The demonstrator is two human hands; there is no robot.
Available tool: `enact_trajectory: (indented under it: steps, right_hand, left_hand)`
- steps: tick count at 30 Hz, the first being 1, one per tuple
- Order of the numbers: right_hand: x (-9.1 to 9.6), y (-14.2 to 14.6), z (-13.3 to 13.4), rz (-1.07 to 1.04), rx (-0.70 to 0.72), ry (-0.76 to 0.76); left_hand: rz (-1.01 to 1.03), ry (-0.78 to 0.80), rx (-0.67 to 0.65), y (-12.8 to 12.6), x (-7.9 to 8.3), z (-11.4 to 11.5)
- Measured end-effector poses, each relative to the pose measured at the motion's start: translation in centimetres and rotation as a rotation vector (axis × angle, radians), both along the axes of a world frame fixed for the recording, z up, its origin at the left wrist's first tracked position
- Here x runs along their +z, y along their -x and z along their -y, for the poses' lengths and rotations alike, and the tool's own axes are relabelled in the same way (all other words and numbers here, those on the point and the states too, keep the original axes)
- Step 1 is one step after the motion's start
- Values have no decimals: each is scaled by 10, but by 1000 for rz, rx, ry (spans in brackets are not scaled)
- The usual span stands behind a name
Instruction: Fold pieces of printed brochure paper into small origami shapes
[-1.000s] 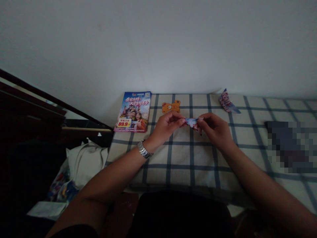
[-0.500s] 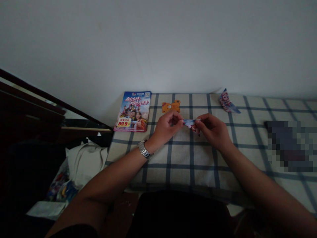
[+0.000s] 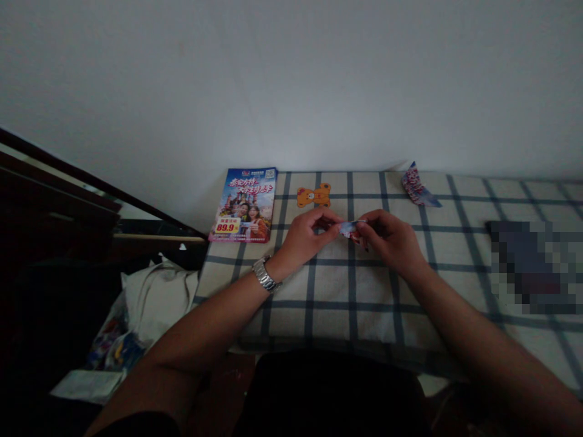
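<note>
Small folded paper (image 3: 348, 230), blue-white and pink print, sits between the two hands, over the checked cloth (image 3: 332, 291) and in front of the bear picture (image 3: 314, 195); whether it touches the cloth cannot be told. Left hand (image 3: 312, 233): grip closed on the paper's left end, thumb against fingertips. Right hand (image 3: 389, 238): grip likewise pinched, on the right end, some print showing below the fingers. Judgement: holding so small a piece from both ends, by thumb and fingertips only, gives fine control, steadies it against twisting and leaves its middle in sight; exact folds too small and dim to read. Silver watch (image 3: 264, 274) on left wrist, clear of the paper. Leaflet stack (image 3: 246, 203) lies flat at the far left corner, just beside the wall (image 3: 319, 85), printed face up; likely put there to be within left-hand reach yet out of the way. Second folded paper (image 3: 416, 186) stands partly raised near the wall, beyond the right hand, presumably set apart so as not to be crushed. Dark object (image 3: 528, 261), masked by pixelation, lies farther right; identity not determinable
</note>
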State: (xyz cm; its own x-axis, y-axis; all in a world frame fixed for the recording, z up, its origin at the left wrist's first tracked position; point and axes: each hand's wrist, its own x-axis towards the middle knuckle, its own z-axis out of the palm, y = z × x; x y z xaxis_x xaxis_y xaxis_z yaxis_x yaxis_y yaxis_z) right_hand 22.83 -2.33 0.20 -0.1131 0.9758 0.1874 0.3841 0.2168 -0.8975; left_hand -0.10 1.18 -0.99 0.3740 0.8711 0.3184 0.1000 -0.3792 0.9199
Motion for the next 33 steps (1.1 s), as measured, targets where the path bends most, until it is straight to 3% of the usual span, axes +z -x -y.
enact_trajectory:
  steps: [19, 28, 33]
  right_hand:
    - [0, 0, -1, 57, -6, -15]
    - [0, -3, -1, 88, 85, 17]
    - [-1, -4, -2, 116, 115, 4]
  left_hand:
    - [-66, -43, -8, -1, 4, 2]
    - [-159, -96, -28, -1, 7, 5]
    - [-187, -23, -111, 1, 7, 3]
